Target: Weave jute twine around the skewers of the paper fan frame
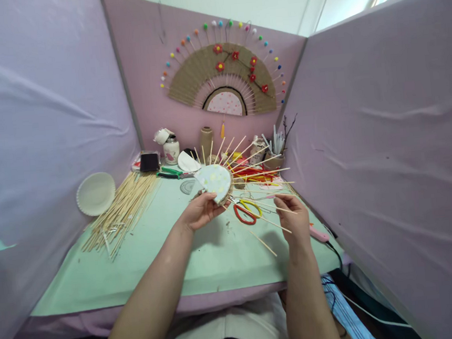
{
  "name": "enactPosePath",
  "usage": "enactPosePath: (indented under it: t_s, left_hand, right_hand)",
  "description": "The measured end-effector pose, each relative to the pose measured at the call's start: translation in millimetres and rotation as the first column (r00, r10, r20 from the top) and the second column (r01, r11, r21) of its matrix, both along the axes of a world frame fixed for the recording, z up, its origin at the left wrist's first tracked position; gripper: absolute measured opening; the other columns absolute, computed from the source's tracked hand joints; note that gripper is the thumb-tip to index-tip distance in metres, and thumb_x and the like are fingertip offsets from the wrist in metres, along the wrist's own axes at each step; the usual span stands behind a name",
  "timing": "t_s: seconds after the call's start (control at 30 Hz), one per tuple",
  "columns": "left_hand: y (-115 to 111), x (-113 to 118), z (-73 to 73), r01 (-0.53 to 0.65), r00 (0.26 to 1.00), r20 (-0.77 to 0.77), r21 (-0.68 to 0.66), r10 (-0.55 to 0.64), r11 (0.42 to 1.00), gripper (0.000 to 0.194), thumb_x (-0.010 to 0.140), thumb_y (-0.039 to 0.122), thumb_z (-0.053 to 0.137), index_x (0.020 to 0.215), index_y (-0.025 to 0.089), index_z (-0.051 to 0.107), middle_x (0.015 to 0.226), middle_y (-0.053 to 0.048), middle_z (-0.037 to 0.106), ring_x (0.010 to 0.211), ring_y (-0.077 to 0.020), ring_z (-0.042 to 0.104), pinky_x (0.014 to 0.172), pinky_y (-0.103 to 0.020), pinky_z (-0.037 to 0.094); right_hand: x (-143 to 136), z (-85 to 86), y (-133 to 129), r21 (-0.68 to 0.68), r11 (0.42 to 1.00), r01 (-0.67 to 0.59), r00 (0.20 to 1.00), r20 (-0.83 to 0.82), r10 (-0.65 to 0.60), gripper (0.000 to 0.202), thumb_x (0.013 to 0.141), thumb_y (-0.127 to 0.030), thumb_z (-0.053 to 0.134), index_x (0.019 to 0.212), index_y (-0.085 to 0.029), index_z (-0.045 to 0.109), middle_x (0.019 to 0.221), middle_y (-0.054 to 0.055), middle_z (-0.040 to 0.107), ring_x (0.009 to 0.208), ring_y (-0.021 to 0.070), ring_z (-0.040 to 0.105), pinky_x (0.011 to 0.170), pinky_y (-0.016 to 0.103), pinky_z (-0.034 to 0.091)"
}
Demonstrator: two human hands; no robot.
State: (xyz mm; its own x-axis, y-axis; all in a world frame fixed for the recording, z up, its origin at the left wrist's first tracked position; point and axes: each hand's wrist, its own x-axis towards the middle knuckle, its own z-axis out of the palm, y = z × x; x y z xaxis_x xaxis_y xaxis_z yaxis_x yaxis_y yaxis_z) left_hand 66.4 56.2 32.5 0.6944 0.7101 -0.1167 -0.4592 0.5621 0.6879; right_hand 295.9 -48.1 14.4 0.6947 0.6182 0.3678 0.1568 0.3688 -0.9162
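Observation:
My left hand (205,211) grips the lower edge of a half-round piece covered in pale patterned cloth (214,182). Thin wooden sticks (255,166) fan out from its rim, upward and to the right, and the whole piece is held above the table. My right hand (293,215) is closed at the outer end of one lower stick, its fingertips pinched together; the exact grip is partly hidden. Scissors with red and yellow handles (247,211) lie beneath the sticks, between my hands. One loose stick (263,243) rests nearer the table's front edge.
A pile of sticks (124,210) and a scalloped white dish (96,194) are on the left. Pliers with green handles (171,172), a jar (171,150) and a twine roll (206,139) stand or lie behind. A pink corded tool (318,233) is at right. A decorated fan (221,77) hangs on the back panel.

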Motion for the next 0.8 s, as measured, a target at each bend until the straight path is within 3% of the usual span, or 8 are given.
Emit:
enactPosePath:
  t_s: [0.17,0.47,0.6,0.8]
  left_hand:
    - [-6.1,2.5,-3.2,0.128,0.992,0.023,-0.006,-0.127,0.992,0.038,0.076,0.012,0.059,0.114,0.012,0.059,0.089,-0.010,0.073,0.076,-0.0182,0.070,0.076,-0.029,0.055]
    - [-30.3,17.2,-2.6,0.426,0.904,0.033,0.004,-0.426,0.905,0.033,0.070,0.015,0.065,0.102,0.010,0.062,0.085,-0.011,0.073,0.075,-0.0205,0.071,0.073,-0.031,0.055]
    - [-36.5,24.4,-5.4,0.457,0.889,0.044,0.007,-0.456,0.890,0.049,0.067,0.014,0.062,0.116,0.008,0.057,0.096,-0.015,0.073,0.085,-0.0236,0.071,0.075,-0.031,0.054]
    - [-32.2,26.4,-12.6,0.429,0.903,0.047,-0.028,-0.427,0.903,0.060,0.065,0.011,0.059,0.124,0.008,0.052,0.090,-0.013,0.074,0.077,-0.0184,0.069,0.066,-0.024,0.051]
  right_hand:
    - [-11.2,-5.8,14.0,-0.118,0.988,0.100,0.994,0.050,-0.095,0.026,0.064,-0.039,0.073,0.073,-0.015,0.070,0.067,0.002,0.066,0.066,0.0161,0.056,0.063,0.028,0.043]
    - [-29.2,-7.4,36.6,-0.084,0.974,0.209,0.976,0.086,-0.202,0.027,0.072,-0.040,0.065,0.073,-0.014,0.064,0.072,0.004,0.066,0.069,0.0168,0.055,0.070,0.031,0.044]
    - [-29.0,-14.8,43.8,-0.054,0.975,0.215,0.976,0.035,-0.214,0.029,0.073,-0.044,0.063,0.076,-0.015,0.061,0.073,0.003,0.064,0.069,0.0169,0.055,0.070,0.032,0.045]
    - [-29.8,-20.9,45.2,-0.014,0.959,0.283,0.958,-0.039,-0.284,0.024,0.072,-0.039,0.063,0.075,-0.015,0.058,0.074,0.001,0.062,0.071,0.0154,0.052,0.074,0.032,0.043]
